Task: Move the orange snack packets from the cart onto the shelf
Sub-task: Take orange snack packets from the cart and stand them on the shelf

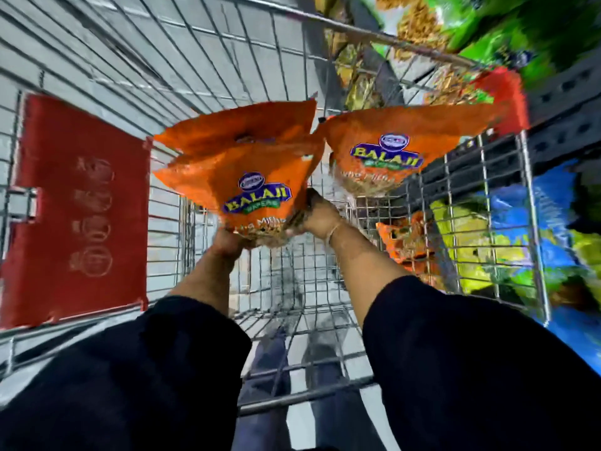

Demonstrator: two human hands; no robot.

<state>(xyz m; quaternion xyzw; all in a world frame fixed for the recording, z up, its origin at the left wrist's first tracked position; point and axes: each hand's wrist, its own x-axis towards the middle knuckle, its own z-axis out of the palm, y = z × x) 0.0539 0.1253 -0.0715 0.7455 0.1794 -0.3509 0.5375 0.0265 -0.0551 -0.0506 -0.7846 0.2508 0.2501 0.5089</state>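
Observation:
I hold orange snack packets above the wire cart (325, 307). My left hand (227, 244) grips the bottom of two stacked orange packets (257, 187), the rear one (240, 125) peeking out above the front one. My right hand (320, 216) is closed between the stack and a third orange packet (400, 138) further right; that packet's lower edge meets the hand, and the fingers are partly hidden. The shelf (566, 102) runs along the right side, blurred by motion. Another orange packet (406, 245) shows through the cart's right wall.
A red plastic flap (74, 206) is fixed to the cart's left side. The shelf holds green (507, 24), yellow (468, 239) and blue (549, 203) packets. My dark sleeves fill the lower frame, and the grey floor shows through the cart's mesh.

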